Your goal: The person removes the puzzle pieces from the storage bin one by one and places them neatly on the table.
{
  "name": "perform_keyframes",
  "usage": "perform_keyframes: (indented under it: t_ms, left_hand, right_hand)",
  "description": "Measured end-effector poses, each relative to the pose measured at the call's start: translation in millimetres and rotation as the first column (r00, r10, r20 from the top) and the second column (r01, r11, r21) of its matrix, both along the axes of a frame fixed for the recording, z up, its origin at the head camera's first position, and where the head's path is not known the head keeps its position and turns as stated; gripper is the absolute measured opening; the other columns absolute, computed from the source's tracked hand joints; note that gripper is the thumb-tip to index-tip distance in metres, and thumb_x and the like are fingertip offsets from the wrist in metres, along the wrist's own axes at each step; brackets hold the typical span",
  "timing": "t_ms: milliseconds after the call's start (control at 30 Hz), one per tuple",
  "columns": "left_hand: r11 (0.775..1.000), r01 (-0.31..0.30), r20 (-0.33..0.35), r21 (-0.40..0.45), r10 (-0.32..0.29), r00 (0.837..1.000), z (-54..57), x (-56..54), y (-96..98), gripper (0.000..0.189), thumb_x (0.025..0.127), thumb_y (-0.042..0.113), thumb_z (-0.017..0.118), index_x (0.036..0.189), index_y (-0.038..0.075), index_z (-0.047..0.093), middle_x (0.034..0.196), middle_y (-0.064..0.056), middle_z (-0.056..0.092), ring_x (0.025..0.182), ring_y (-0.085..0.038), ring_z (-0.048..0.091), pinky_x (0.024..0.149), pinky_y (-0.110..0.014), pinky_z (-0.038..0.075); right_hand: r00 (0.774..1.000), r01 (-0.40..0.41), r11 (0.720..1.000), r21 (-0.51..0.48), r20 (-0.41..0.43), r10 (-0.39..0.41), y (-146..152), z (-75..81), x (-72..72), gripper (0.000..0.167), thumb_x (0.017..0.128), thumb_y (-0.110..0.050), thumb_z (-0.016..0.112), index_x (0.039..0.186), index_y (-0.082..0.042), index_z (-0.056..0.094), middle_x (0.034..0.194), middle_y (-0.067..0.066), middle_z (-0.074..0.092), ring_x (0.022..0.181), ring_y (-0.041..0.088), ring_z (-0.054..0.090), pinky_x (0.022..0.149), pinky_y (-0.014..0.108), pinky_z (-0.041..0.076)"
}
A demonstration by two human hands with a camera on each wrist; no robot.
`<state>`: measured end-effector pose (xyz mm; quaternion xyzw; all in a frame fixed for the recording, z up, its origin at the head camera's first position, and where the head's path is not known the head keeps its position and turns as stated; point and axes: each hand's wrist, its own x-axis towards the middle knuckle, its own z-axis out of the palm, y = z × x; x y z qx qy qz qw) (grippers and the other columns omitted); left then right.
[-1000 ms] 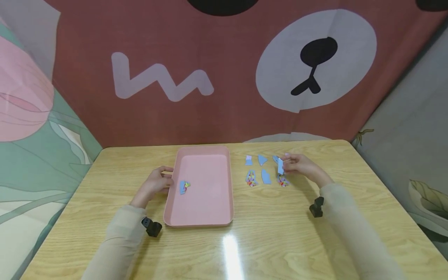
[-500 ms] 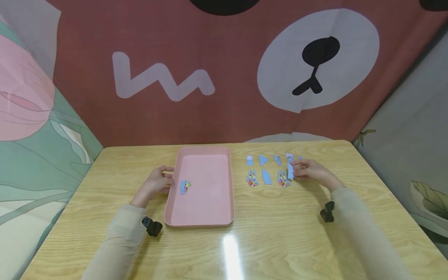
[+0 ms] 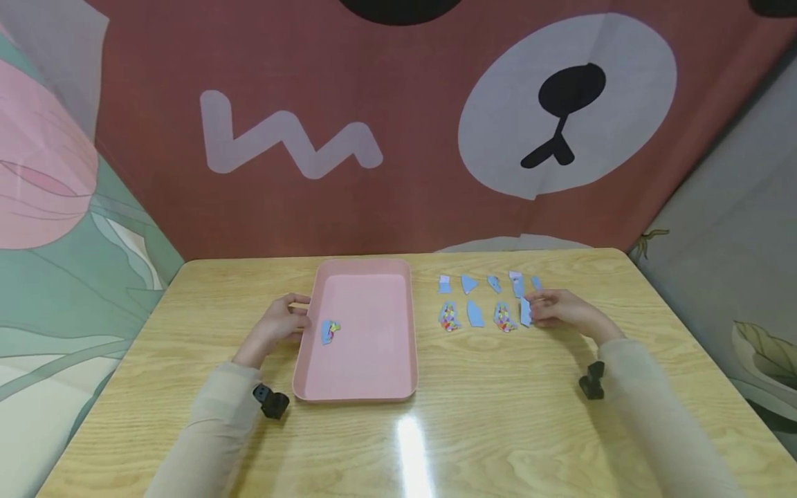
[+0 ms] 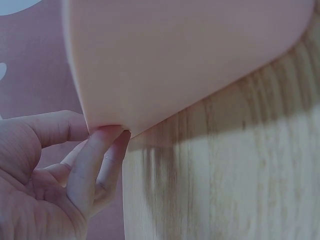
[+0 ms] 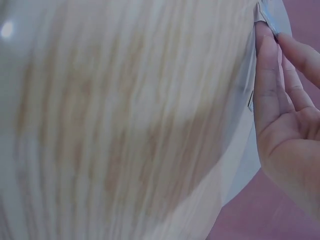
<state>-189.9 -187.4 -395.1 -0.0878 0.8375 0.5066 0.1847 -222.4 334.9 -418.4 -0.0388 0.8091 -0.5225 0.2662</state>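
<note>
A pink tray (image 3: 355, 389) stands on the table, holding one blue puzzle piece (image 3: 326, 332) with a multicoloured patch near its left wall. My left hand (image 3: 277, 326) grips the tray's left side, its fingers (image 4: 95, 155) pressed at the edge of the wall in the left wrist view. Between thumb and fingers, my right hand (image 3: 566, 312) pinches a light blue puzzle piece (image 3: 526, 312), held edge-up at the right end of the near row. Beside it lies a multicoloured puzzle piece (image 3: 504, 317). In the right wrist view, the pinched piece (image 5: 269, 17) shows only partly at the top.
Several puzzle pieces lie in two rows right of the tray, among them a blue triangular piece (image 3: 469, 284), a curved blue piece (image 3: 475, 314) and another multicoloured piece (image 3: 448, 317). A patterned cloth (image 3: 311, 214) hangs behind the wooden table (image 3: 486, 415).
My right hand has moved right with the pinched puzzle piece, from above the near multicoloured piece to beside it, uncovering pieces in the far row. The left hand stays at the tray.
</note>
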Motion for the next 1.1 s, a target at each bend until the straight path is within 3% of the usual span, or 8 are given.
perform_keyframes:
  t_ms: [500,1100]
  left_hand:
    - [1.000,0.002,-0.001,-0.003,-0.002,1.000,-2.7,-1.9,-0.8,0.056,0.088,0.000,0.054,0.140,-0.003,0.036,0.129,-0.028,0.049,0.096,-0.021,0.061,0.073,-0.028,0.057]
    - [1.000,0.018,-0.011,0.022,-0.018,1.000,0.9,1.6,-0.6,0.056,0.088,-0.001,0.052,0.141,-0.004,0.034,0.131,-0.030,0.049,0.101,-0.026,0.063,0.075,-0.032,0.058]
  right_hand:
    - [1.000,0.003,1.000,0.027,0.005,-0.003,4.4,-0.1,0.7,0.057,0.093,-0.008,0.057,0.136,0.017,0.029,0.095,-0.005,0.061,0.084,-0.001,0.061,0.081,0.020,0.055]
    - [1.000,0.001,0.994,0.108,0.010,-0.002,2.6,4.6,-2.5,0.057,0.095,-0.011,0.056,0.138,0.018,0.033,0.104,-0.003,0.065,0.087,-0.002,0.062,0.084,0.022,0.055]
